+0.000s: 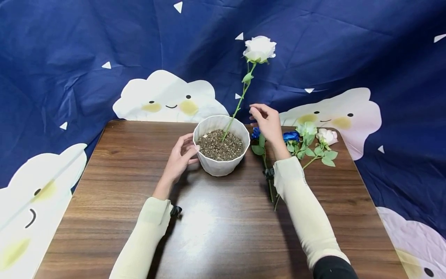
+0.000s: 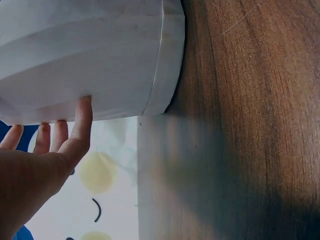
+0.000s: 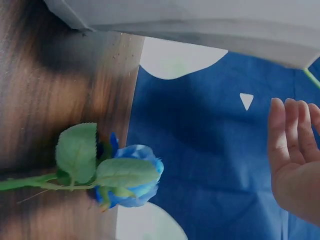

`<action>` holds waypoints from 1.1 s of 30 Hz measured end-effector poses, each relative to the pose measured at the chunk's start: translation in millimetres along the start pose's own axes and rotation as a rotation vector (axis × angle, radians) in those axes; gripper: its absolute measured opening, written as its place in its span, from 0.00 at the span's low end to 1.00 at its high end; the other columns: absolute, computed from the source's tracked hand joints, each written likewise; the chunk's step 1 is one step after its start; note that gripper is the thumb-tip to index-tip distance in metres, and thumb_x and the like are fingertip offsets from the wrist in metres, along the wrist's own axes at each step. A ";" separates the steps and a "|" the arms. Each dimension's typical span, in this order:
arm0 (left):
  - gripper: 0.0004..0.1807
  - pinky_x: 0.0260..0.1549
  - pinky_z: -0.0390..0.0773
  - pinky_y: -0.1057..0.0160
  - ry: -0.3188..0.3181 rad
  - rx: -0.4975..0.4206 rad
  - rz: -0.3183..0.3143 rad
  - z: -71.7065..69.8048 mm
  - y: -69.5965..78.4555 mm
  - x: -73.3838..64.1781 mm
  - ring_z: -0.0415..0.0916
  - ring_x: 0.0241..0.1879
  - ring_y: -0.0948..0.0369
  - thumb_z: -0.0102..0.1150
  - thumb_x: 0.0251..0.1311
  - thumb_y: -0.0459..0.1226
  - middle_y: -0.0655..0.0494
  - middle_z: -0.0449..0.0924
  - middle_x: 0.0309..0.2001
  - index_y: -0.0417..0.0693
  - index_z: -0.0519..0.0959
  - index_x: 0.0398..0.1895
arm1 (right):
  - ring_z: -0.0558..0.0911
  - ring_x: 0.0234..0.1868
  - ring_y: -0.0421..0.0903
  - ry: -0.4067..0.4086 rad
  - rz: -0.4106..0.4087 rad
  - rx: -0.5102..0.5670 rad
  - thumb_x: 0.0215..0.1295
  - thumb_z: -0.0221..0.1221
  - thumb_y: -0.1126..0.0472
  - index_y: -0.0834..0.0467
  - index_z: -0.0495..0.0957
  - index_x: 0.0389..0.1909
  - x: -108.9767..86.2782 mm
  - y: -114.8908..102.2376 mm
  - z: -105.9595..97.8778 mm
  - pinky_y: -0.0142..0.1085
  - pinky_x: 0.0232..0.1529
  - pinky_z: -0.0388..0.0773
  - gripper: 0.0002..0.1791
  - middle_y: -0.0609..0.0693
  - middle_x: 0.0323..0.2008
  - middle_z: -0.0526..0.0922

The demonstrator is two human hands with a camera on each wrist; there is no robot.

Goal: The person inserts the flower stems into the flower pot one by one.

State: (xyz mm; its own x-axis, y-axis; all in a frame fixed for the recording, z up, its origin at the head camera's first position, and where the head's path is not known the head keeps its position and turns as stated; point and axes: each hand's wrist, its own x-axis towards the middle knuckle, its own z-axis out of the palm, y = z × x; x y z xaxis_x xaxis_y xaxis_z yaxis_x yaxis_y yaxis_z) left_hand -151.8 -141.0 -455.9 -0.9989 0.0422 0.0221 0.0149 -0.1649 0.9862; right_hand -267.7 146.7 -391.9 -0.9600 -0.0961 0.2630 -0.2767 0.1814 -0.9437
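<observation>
A white faceted pot [image 1: 219,167] filled with brown soil [image 1: 217,149] stands on the table. From the soil rises a white rose [image 1: 259,49] on a tall green stem, leaning to the right. My left hand [image 1: 179,157] touches the pot's left side, its fingers fairly straight; the left wrist view has the fingertips [image 2: 86,102] against the white wall. Right of the stem and apart from it, my right hand [image 1: 268,122] is raised with nothing in it. Its fingers look loosely bent, and in the right wrist view they [image 3: 292,120] point up beside the pot.
Below and around my right forearm lie loose flowers: a blue rose [image 3: 132,175] with green leaves, another blue bloom [image 1: 291,136], a pale greenish one [image 1: 306,128] and a pinkish-white one [image 1: 326,136]. Behind the wooden table [image 1: 115,162] hangs a dark blue cloth [image 1: 87,35] with white clouds.
</observation>
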 end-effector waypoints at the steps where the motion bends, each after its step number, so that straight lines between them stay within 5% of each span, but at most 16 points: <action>1: 0.30 0.49 0.81 0.36 0.000 0.000 0.000 0.0 -0.1 0.0 0.72 0.57 0.49 0.58 0.68 0.32 0.38 0.67 0.64 0.44 0.65 0.72 | 0.85 0.34 0.41 0.000 0.010 0.013 0.75 0.57 0.64 0.71 0.79 0.56 -1.0 1.0 -2.9 0.36 0.33 0.87 0.17 0.52 0.39 0.83; 16: 0.30 0.49 0.82 0.39 -0.006 -0.013 -0.004 0.7 0.4 1.2 0.73 0.55 0.52 0.58 0.68 0.32 0.38 0.68 0.64 0.43 0.64 0.72 | 0.85 0.33 0.40 0.072 0.223 0.189 0.73 0.60 0.60 0.63 0.78 0.54 -28.8 28.9 -47.2 0.34 0.32 0.87 0.14 0.44 0.35 0.85; 24: 0.30 0.49 0.82 0.38 0.001 -0.013 0.001 0.5 1.6 -0.4 0.73 0.54 0.53 0.58 0.68 0.32 0.36 0.68 0.63 0.42 0.64 0.72 | 0.85 0.35 0.39 0.055 0.365 0.174 0.75 0.58 0.57 0.58 0.77 0.53 -46.0 46.4 -60.2 0.35 0.36 0.87 0.12 0.41 0.35 0.86; 33: 0.30 0.51 0.80 0.35 -0.001 -0.016 -0.003 0.8 0.9 -0.5 0.72 0.55 0.51 0.58 0.68 0.31 0.36 0.67 0.64 0.42 0.64 0.72 | 0.83 0.47 0.50 -0.039 0.526 0.102 0.74 0.58 0.50 0.63 0.71 0.64 -65.0 64.8 -67.8 0.40 0.46 0.86 0.26 0.56 0.52 0.81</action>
State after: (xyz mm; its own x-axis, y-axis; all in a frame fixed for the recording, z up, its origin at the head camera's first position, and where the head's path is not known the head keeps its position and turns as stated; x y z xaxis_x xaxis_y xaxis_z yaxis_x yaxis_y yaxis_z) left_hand -151.2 -140.4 -454.9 -0.9988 0.0440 0.0199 0.0116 -0.1806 0.9835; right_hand -226.1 231.0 -456.6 -0.9651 -0.0551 -0.2561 0.2484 0.1187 -0.9614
